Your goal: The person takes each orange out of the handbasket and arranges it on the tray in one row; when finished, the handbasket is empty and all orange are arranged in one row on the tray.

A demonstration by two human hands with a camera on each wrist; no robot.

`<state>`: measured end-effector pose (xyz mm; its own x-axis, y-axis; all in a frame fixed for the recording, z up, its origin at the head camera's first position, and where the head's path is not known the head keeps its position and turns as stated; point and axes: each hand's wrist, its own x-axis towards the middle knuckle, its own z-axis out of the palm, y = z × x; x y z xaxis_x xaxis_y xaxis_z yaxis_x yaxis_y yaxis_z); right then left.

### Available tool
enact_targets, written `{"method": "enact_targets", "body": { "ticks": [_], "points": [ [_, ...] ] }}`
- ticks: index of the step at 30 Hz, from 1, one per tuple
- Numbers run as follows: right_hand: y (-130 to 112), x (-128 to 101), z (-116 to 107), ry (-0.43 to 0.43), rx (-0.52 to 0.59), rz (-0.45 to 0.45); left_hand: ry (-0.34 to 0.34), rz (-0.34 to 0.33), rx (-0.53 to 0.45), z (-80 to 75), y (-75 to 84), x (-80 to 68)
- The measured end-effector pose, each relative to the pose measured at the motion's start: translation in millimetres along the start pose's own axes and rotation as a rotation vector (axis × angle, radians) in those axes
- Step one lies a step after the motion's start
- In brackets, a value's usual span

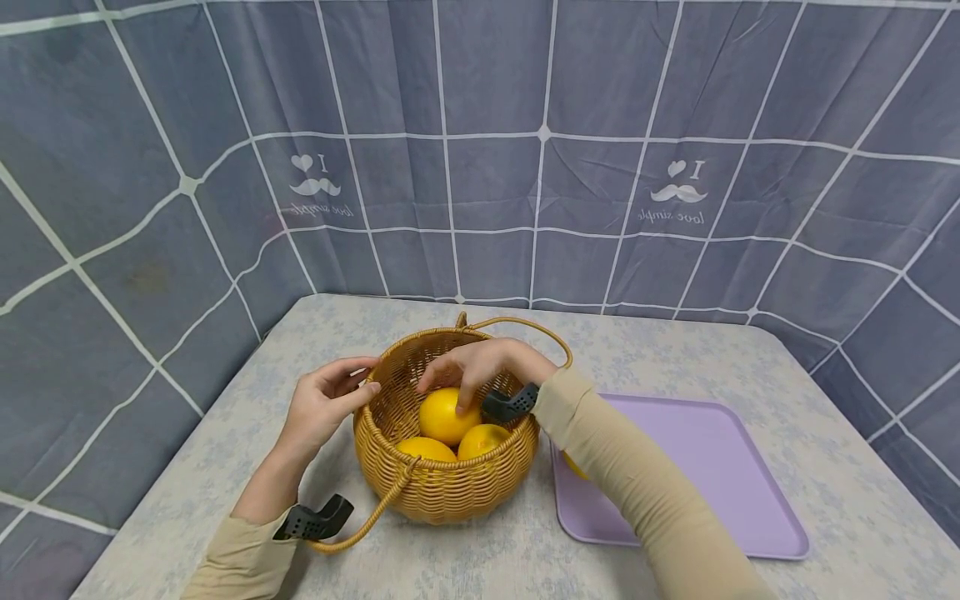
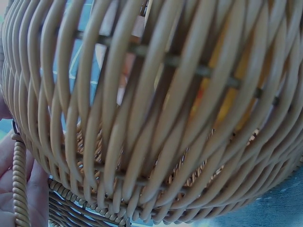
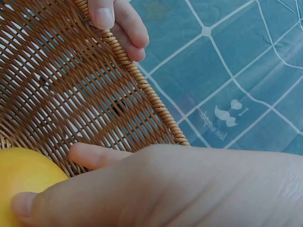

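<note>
A woven wicker basket (image 1: 450,492) holds several lemons, among them an upper lemon (image 1: 442,421) lying over the others. My left hand (image 1: 318,408) grips the basket's left rim, thumb inside and fingers outside. Inside the basket, my right hand (image 1: 480,367) rests its thumb on the upper lemon. In the right wrist view its thumb touches that lemon (image 3: 28,182), while one straight finger (image 3: 97,156) stretches past it. Wicker wall (image 2: 142,104) fills the left wrist view, with yellow showing through the gaps.
A lilac tray (image 1: 697,467) lies right of the basket, beneath my right forearm. Another yellow fruit (image 1: 576,467) on it is mostly hidden by the sleeve. One basket handle (image 1: 367,525) leans out toward my left wrist. A tiled-pattern curtain (image 1: 487,183) stands behind the table.
</note>
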<state>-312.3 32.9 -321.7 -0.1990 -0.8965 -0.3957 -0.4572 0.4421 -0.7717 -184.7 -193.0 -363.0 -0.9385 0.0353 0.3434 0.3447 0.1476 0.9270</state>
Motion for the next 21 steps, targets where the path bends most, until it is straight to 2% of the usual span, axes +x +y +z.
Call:
{"method": "enact_targets", "body": {
  "ticks": [4, 12, 21],
  "points": [
    [0.8, 0.8, -0.2, -0.034, -0.009, 0.005, -0.001, 0.005, -0.003, 0.5, 0.1, 0.2],
    [-1.2, -0.5, 1.6, -0.03, -0.131, 0.113, 0.006, 0.005, -0.006, 0.5, 0.9, -0.2],
    [-1.9, -0.3, 1.7, -0.031, -0.153, 0.107, 0.007, 0.007, 0.0, 0.8, 0.6, -0.7]
  ]
}}
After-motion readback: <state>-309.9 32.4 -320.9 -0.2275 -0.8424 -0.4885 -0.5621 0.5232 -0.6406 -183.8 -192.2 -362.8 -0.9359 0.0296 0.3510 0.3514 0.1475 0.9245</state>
